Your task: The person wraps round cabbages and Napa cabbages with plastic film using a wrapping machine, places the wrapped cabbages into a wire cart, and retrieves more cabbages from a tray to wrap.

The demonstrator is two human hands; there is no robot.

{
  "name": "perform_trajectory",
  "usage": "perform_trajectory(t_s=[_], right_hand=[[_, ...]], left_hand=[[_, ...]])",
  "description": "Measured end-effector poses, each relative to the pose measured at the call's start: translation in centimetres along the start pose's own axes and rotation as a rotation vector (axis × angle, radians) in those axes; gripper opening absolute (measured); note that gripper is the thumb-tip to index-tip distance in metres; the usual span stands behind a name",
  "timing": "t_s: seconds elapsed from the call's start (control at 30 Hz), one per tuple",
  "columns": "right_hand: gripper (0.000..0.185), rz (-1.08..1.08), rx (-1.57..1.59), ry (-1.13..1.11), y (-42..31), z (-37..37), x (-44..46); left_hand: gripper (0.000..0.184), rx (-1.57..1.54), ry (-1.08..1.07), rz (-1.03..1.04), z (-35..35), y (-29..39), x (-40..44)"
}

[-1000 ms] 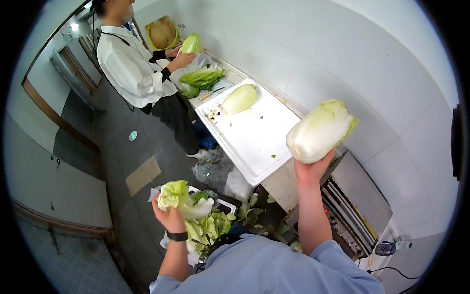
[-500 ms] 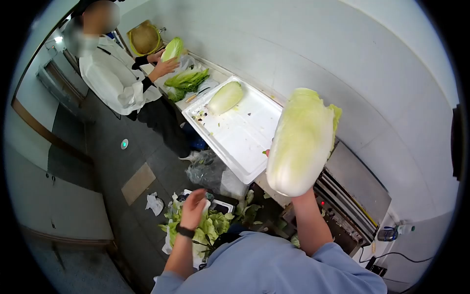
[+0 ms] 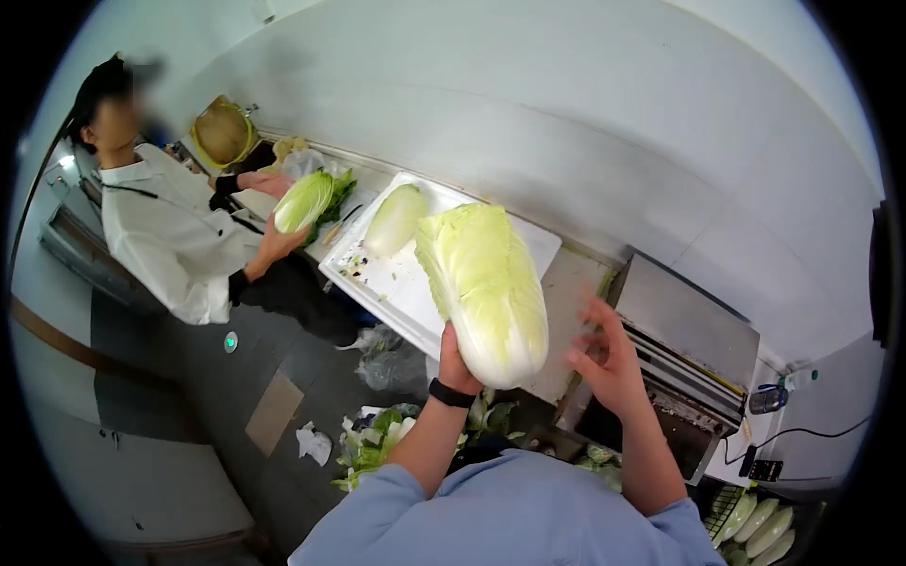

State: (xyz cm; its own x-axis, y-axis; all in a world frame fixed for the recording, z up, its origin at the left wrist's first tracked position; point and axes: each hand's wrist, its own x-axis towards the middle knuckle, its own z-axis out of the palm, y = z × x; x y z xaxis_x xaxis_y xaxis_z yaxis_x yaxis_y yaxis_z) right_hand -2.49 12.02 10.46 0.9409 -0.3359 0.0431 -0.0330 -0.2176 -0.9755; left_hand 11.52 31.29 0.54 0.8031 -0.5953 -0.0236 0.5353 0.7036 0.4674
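- Left hand (image 3: 460,363) grips a large pale cabbage (image 3: 491,302) low on its side near the white base, thumb against the leaves.
- Right hand (image 3: 612,363) is open and empty, fingers spread and slightly bent, apart from the cabbage on its right side.
- The large pale cabbage is held up in front of the body, tilted, its leafy yellow-green end pointing away and its thick white base towards the wearer; it hides part of the tray behind it.
- A black band (image 3: 452,393) circles the left wrist.
- The white tray (image 3: 401,283) lies on the counter (image 3: 572,302) along the wall; a second cabbage (image 3: 396,220) rests inside it, with small dark and green scraps near the tray's left edge.
- A knife (image 3: 342,224) with a light handle lies just beside the tray, on the co-worker's side.
- The co-worker (image 3: 179,236), in a white top and dark trousers, holds a smaller green cabbage (image 3: 307,201) between both hands.
- To the right of the counter stands a metal appliance (image 3: 689,321), with a dark bottle (image 3: 767,399) near it.
- Loose leaves (image 3: 377,443) are heaped low in front of the wearer; a crumpled white piece (image 3: 313,443) lies on the floor near them.
- At the lower right, several pale cabbages (image 3: 764,528) lie beside a dark wire basket (image 3: 723,514).
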Motion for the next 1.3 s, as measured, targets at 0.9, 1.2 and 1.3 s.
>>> perform_trajectory(t_s=[0.9, 1.2, 1.3], right_hand=[[0.071, 0.063, 0.433, 0.688, 6.9, -19.8, -8.9], [0.074, -0.048, -0.260, 0.467, 12.1, -36.7, -11.8], [0.077, -0.005, -0.130, 0.448, 14.6, -39.0, -11.9]], left_hand=[[0.086, 0.589, -0.636, -0.564, 15.2, -10.7, 12.3], [0.066, 0.705, -0.376, -0.696, 18.3, -28.2, 13.1], [0.072, 0.764, -0.340, -0.670, 18.6, -31.4, 12.9]])
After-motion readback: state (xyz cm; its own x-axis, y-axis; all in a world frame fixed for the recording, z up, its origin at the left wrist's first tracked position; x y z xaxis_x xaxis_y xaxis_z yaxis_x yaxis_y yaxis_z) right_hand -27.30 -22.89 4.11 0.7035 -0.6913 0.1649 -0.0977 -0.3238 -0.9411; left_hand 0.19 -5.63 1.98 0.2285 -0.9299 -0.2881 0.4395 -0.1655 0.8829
